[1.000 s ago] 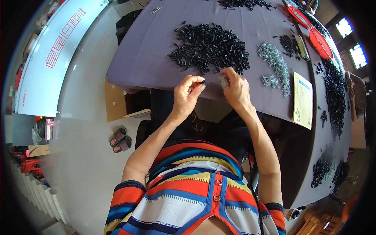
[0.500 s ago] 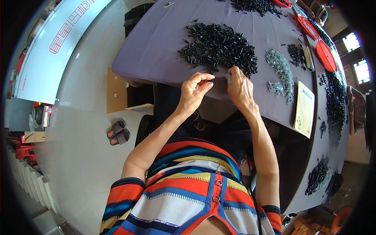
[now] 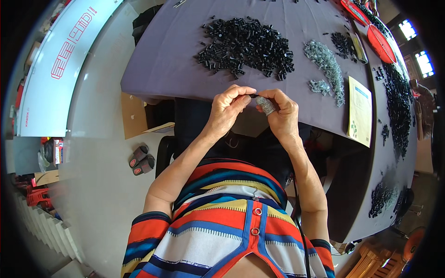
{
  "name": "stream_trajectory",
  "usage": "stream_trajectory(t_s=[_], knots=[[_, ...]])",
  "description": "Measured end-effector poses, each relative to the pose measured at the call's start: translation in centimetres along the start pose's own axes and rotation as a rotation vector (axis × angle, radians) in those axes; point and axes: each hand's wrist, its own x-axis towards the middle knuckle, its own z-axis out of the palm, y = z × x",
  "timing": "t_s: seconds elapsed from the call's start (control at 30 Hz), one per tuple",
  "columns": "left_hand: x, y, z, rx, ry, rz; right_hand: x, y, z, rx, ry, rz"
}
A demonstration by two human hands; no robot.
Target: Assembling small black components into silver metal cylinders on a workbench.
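Between left hand [image 3: 224, 110] and right hand [image 3: 284, 116], black piece [image 3: 253, 96] (half-hidden), left pinching it, right's grip unclear

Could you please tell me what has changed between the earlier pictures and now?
The right hand has drawn back from the near edge of the black pile toward the person, and its fingertips now meet those of the left hand. Whether it picked anything up is hidden. The left hand still pinches a small black piece. The yellow booklet stayed in place.
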Motion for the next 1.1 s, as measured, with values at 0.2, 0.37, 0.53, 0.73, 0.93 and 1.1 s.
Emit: stream_trajectory(t_s=[0.2, 0.37, 0.53, 0.73, 0.93, 1.1], knots=[[0.2, 0.5, 0.6, -0.085, 0.01, -0.06, -0.3, 0.2, -0.2, -0.046, -0.03, -0.022], [0.1, -0.5, 0.7, -0.376, -0.007, -0.112, -0.5, 0.1, 0.1, 0.088, 0.026, 0.05], [0.0, -0.2, 1.3, -0.581, 0.06, -0.191, -0.7, -0.2, 0.3, 0.103, 0.027, 0.033], [0.0, -0.2, 1.7, -0.593, 0.093, -0.17, -0.7, 0.0, 0.1, 0.093, 0.031, 0.005], [-0.1, 0.3, 2.2, -0.43, 0.148, -0.103, -0.5, 0.1, -0.1, -0.146, 0.075, -0.244], [0.0, 0.8, 1.9, -0.371, 0.152, -0.144, -0.4, -0.2, -0.4, -0.326, 0.069, -0.421]])
